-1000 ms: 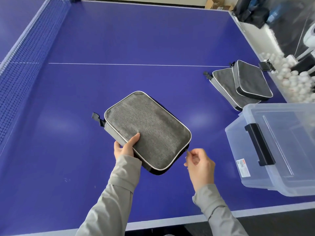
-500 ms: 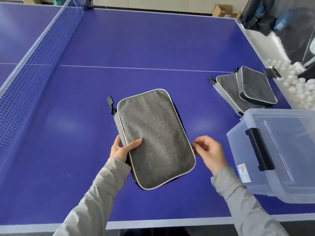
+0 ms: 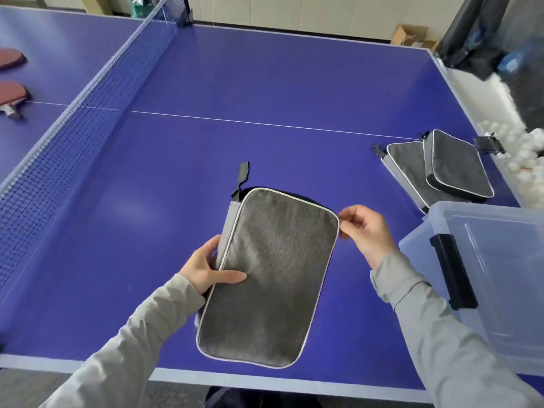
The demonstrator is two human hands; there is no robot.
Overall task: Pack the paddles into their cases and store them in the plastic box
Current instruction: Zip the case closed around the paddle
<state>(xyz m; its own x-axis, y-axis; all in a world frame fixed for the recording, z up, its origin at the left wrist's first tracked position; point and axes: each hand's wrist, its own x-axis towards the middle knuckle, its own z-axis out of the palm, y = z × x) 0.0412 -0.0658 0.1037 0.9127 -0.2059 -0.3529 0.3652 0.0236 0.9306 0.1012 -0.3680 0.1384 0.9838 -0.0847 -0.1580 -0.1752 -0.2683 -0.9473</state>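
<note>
A grey fabric paddle case (image 3: 270, 278) with white piping is held above the blue table. My left hand (image 3: 209, 267) grips its left edge, thumb on top. My right hand (image 3: 365, 231) pinches the zipper pull at the case's upper right corner. Two more grey cases (image 3: 438, 169) lie overlapping at the right of the table. A clear plastic box (image 3: 485, 275) with a black latch stands at the right near edge. Two red paddles (image 3: 11, 92) lie beyond the net at far left.
The net (image 3: 82, 113) runs along the left side. White balls (image 3: 527, 151) fill a trough past the table's right edge, with a black clip beside them. Dark bags and a cardboard box sit at the far right corner.
The case has turned to point away from me. My right hand has travelled along its right edge from the near corner to the far corner with the zipper pull. The view rose, revealing the paddles.
</note>
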